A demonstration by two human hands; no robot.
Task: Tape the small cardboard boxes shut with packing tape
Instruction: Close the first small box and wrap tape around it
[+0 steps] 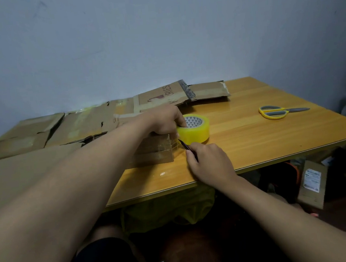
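Nearest the camera, the right hand (210, 162) is curled round a thin dark blade (183, 144), its tip at the short strip of tape drawn between box and roll. That strip looks thin, sticky and apt to fold on itself, so it is best kept taut while cut. The tape roll (193, 131), glossy yellow with a patterned core, looks light, stiff and smooth; the left hand (163, 121) grips it from above, thumb hooked into the core, which seems the surest hold. The roll stands just right of the box (153, 150), a small, flat, brown, worn carton with shiny tape over its right end, lying mid-counter near the front edge. It is probably light and easily dented, so press on the flat top. Flattened cardboard (51, 129) lies far left, scissors (273, 112) well apart at right on the counter (253, 144).
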